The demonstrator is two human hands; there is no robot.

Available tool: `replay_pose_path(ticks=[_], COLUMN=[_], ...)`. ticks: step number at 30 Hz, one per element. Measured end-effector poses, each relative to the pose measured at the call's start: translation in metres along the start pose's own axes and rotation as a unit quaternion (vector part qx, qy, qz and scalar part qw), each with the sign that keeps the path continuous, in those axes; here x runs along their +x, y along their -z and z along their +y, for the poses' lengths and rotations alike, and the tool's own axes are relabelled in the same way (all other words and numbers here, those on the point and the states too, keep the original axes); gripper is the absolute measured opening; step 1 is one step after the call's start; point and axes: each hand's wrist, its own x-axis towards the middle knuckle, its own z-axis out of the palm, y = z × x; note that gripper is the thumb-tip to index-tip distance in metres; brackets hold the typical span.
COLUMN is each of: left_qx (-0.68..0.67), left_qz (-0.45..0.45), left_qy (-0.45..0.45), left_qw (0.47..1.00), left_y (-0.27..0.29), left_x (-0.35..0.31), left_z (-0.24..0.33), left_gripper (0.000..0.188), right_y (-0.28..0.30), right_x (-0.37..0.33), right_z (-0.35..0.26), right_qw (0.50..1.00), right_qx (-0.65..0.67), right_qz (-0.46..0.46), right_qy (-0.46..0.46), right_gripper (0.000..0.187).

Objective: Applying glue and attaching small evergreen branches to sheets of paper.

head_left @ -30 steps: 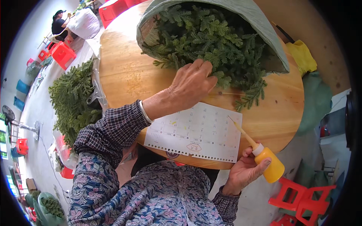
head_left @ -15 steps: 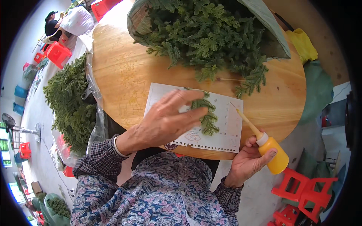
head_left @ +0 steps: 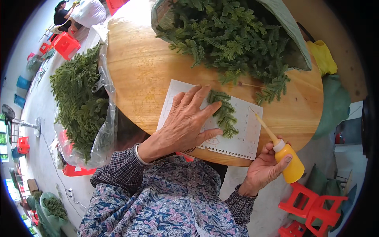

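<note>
My left hand (head_left: 187, 118) is spread, palm down, over a white printed sheet (head_left: 246, 138) with a row of punched holes along its near edge. A small green artificial fir sprig (head_left: 226, 118) lies on that sheet, just right of my fingers. My index fingertip reaches the sprig's edge; whether it touches, I cannot tell. Off the sheet's right side, my right hand (head_left: 261, 170) is wrapped round a yellow squeeze bottle (head_left: 291, 164) with a white collar. Its long thin nozzle tilts up and left, the tip over the sheet, apart from the sprig.
The round wooden table (head_left: 138, 67) carries a large open green sack (head_left: 290, 23) full of fir sprigs (head_left: 233, 39) at the far side. More greenery (head_left: 81, 106) fills a clear plastic bag on the left. Red stools (head_left: 314, 207) stand at lower right. A person (head_left: 62, 15) sits far left.
My left hand has gone from half-curled and raised to flatter, with fingers spread, uncovering more of the sprig. The right hand keeps its hold on the bottle. The whole view has shifted slightly.
</note>
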Motion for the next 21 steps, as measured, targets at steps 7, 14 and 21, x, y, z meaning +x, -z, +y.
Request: replay_pose_path(ticks=[7, 14, 21], left_qx=[-0.016, -0.038, -0.035], left_qz=[-0.011, -0.026, -0.062], left_qy=[-0.003, -0.096, -0.204], left_qw=[1.000, 0.994, 0.976], left_y=[-0.004, 0.012, 0.006], left_x=[0.006, 0.028, 0.023], left_z=[-0.007, -0.015, -0.036], left_gripper=[0.048, 0.036, 0.024], right_y=[-0.002, -0.005, -0.012], right_x=[0.005, 0.009, 0.004], right_z=[-0.004, -0.002, 0.000], right_qw=[1.000, 1.000, 1.000], right_qx=[-0.015, -0.010, -0.007], right_qz=[-0.019, -0.016, -0.008], right_qy=[0.005, 0.010, 0.005], right_gripper=[0.046, 0.045, 0.043])
